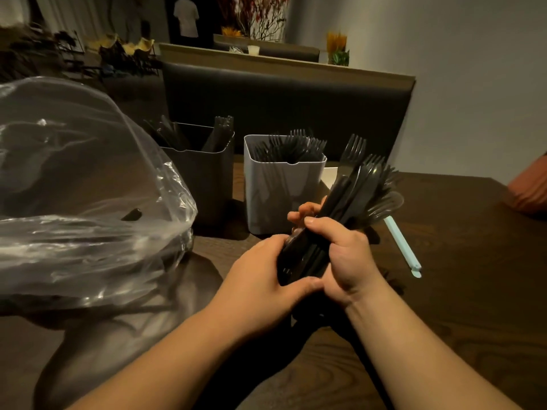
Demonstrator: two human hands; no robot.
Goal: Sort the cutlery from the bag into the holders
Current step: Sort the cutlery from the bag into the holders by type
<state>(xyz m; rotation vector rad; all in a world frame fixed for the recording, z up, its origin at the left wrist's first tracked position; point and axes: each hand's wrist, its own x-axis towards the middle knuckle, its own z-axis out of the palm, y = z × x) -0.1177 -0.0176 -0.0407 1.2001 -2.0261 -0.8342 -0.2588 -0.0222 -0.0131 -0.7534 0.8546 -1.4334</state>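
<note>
Head view: both hands at frame centre grip one mixed bundle of black plastic cutlery [352, 202]. Left hand [260, 279] has fingers curled round the handle ends; right hand [343, 255] wraps the bundle from the right, thumb on top. Fork tines and clear spoon bowls fan up-right. White square plastic holder [281, 196], centre, is already packed with forks; dark square holder [201, 179] to its left holds fewer pieces. Clear plastic bag [83, 202], left of frame, seems to hold more cutlery. Judgement: partway through, bundle unsorted.
</note>
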